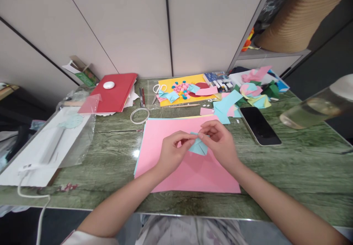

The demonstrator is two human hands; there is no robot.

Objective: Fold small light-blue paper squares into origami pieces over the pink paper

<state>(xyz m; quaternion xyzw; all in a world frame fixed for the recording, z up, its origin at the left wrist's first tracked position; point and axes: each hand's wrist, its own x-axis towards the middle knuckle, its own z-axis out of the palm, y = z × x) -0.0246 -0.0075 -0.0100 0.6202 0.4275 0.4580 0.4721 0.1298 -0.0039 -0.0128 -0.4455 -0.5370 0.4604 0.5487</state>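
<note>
Between my two hands is a small folded piece of light blue paper (199,148), with crease lines across it. My left hand (176,147) pinches its left upper edge between thumb and forefinger. On the other side, my right hand (217,138) pinches the upper right part, its other fingers curled. The fingertips of both hands nearly meet at the top and hide some of the folds. Under them lies a stack of coloured sheets, a pink sheet (168,171) uppermost, with blue and yellow edges peeking out.
Behind the stack are a roll of tape (139,116), scissors (159,89), a pencil (184,105) and a yellow sheet (165,82) bearing pompoms (181,88). Paper scraps (227,103), a phone (260,126) and a bottle (311,107) stand right; a red folder (116,90) and plastic sleeve (79,142) lie left.
</note>
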